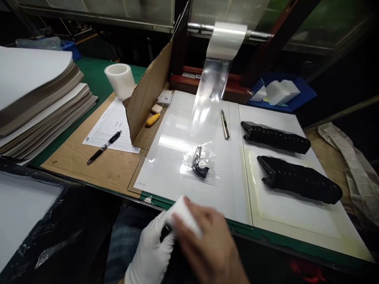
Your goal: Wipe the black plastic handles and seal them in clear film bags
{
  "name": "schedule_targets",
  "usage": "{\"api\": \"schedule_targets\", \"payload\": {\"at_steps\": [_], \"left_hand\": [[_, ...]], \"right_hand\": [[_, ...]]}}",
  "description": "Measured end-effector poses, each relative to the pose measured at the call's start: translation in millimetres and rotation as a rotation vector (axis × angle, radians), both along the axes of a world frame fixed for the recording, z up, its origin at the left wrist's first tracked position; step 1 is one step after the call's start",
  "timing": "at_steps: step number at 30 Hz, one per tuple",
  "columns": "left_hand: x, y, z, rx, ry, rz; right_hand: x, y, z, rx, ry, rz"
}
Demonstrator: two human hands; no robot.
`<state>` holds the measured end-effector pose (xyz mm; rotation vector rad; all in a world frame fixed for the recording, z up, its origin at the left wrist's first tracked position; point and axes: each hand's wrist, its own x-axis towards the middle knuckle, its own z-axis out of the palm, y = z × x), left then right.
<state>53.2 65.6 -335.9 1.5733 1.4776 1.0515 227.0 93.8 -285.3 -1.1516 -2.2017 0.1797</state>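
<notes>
My gloved left hand [152,244] is curled around a dark piece [165,233]; only a small portion shows, the remainder being concealed. My bare right hand [211,232] has its fingers closed on a white pad [184,213], held against or very close to that piece; blur prevents confirming contact. Both hands are at the near edge of the worktable [242,229], above my lap.

Step in hand, in my judgement: wiping the dark piece with the pad. The next move calls for a firm left grip and light, even pressure from the right, the pad kept between bare fingertips and surface.

On the white board [233,193], 1 dark part with a shiny section [199,167] lies on clear film [207,83] running down from a roll [226,39]. Further right: 1 cutter knife [225,124] and 2 rows of black parts [299,179], seemingly nested.
</notes>
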Motion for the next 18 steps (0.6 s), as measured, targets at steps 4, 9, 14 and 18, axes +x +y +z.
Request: {"api": "schedule_targets", "payload": {"at_steps": [4,9,14,18], "left_hand": [[1,-3,-8.2,-0.102,-0.156,-0.025],[3,1,-6.4,-0.108,-0.151,0.015],[3,3,-6.9,-0.087,-0.152,0.019],[3,3,-8.7,-0.097,-0.186,-0.005]], "right_hand": [[4,4,-6.3,0.035,-0.006,0.079],[8,11,-4.4,0.017,-0.019,0.006],[10,12,-4.2,-0.027,-0.015,0.014],[11,12,-3.8,-0.012,0.000,0.045]]}}
